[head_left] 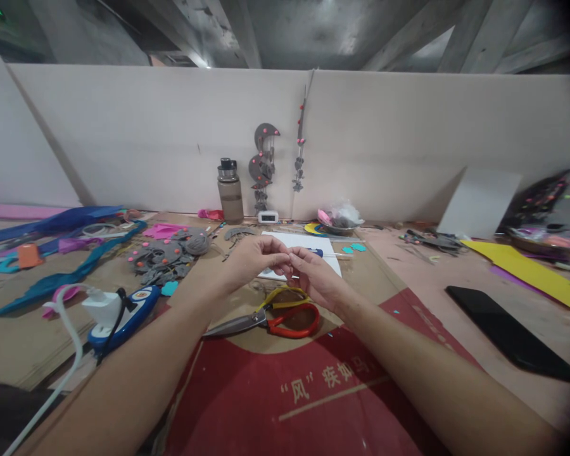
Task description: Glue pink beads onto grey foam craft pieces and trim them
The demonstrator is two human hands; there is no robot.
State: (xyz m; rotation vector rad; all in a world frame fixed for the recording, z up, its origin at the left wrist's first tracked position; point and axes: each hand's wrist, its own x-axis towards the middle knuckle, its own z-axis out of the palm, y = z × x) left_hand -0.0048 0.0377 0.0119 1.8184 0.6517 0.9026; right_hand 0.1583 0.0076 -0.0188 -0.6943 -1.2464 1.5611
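My left hand point(256, 259) and my right hand point(316, 275) meet above the middle of the table, fingertips pinched together. Whatever lies between the fingers is too small or hidden to make out. Just below them lies a pair of scissors point(242, 324), with one red and one yellow handle loop. Behind the hands is a white sheet of paper point(332, 261), partly covered by them. A tool with a blue handle point(318, 252) and a thin shaft rests on the sheet. Small teal cut pieces point(358, 247) lie to its right.
Grey felt pieces with pink dots point(164, 253) lie left, near a blue power strip point(145, 296) with a white plug and cable. A bottle point(230, 193) and small digital clock point(268, 217) stand against the partition point(161, 139). On the right are a black phone point(508, 329) and yellow sheet point(532, 269).
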